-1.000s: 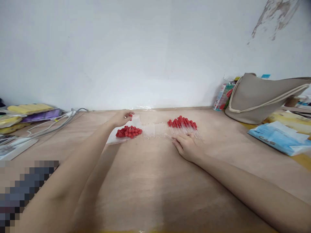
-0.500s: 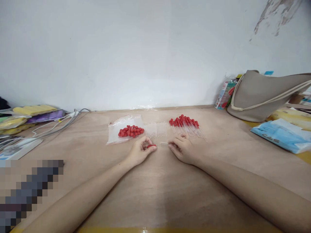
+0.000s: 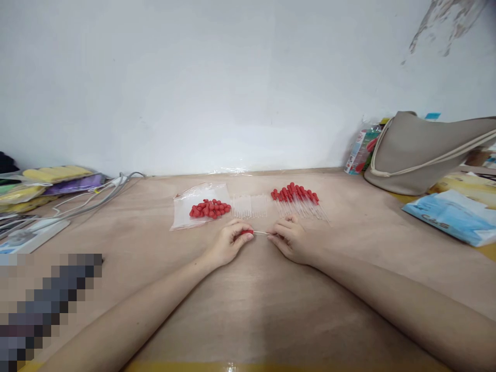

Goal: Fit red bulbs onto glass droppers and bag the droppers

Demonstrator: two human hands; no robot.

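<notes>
My left hand [image 3: 228, 242] pinches a small red rubber bulb [image 3: 246, 232] at its fingertips. My right hand [image 3: 291, 238] pinches a thin clear glass tube [image 3: 262, 233] whose end meets the bulb. Both hands rest on the wooden table [image 3: 248, 305] near its middle. Behind them lie a clear bag with loose red bulbs [image 3: 209, 208], a row of bare clear tubes [image 3: 250, 204], and a pile of finished droppers with red bulbs [image 3: 296, 199].
A beige bag [image 3: 422, 152] and a blue packet [image 3: 451, 215] lie at the right. Grey cables [image 3: 89, 199] and yellow and purple packets [image 3: 50, 178] sit at the left, against the white wall.
My left hand left the bag of bulbs and came to the middle with one red bulb. My right hand lifted a clear tube, and the two pieces came together.
</notes>
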